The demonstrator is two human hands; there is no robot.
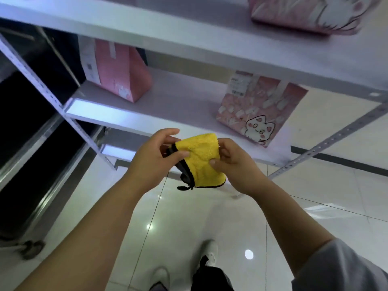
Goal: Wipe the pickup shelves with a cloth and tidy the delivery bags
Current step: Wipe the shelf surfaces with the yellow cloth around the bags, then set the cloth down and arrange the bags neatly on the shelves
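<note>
Hands meet in front of the shelf unit, and both of them hold one cloth (202,159). The cloth is yellow and fluffy, with a black edge and a grey back side, and it is folded into a small packet. The left hand (156,159) grips its left edge, with the thumb pressed on the yellow face and the other fingers curled behind. The right hand (235,162) pinches the right side between thumb and fingers. A short black loop hangs from the lower corner of the cloth. The cloth is in the air, just in front of the edge of the middle shelf (168,101), and it does not touch the shelf.

On this middle shelf two delivery bags stand well apart. The plain pink bag (123,74) is at the left, far back, with a white label on its side. The pink bag with a white cat picture (258,110) is at the right, near the front edge, and it also has a white receipt at its top. On the upper shelf (189,32) a third pink bag (304,13) lies at the right, only partly in view.

Below, the white tiled floor (189,217) is glossy, and a white shoe (210,250) of the person shows there.
</note>
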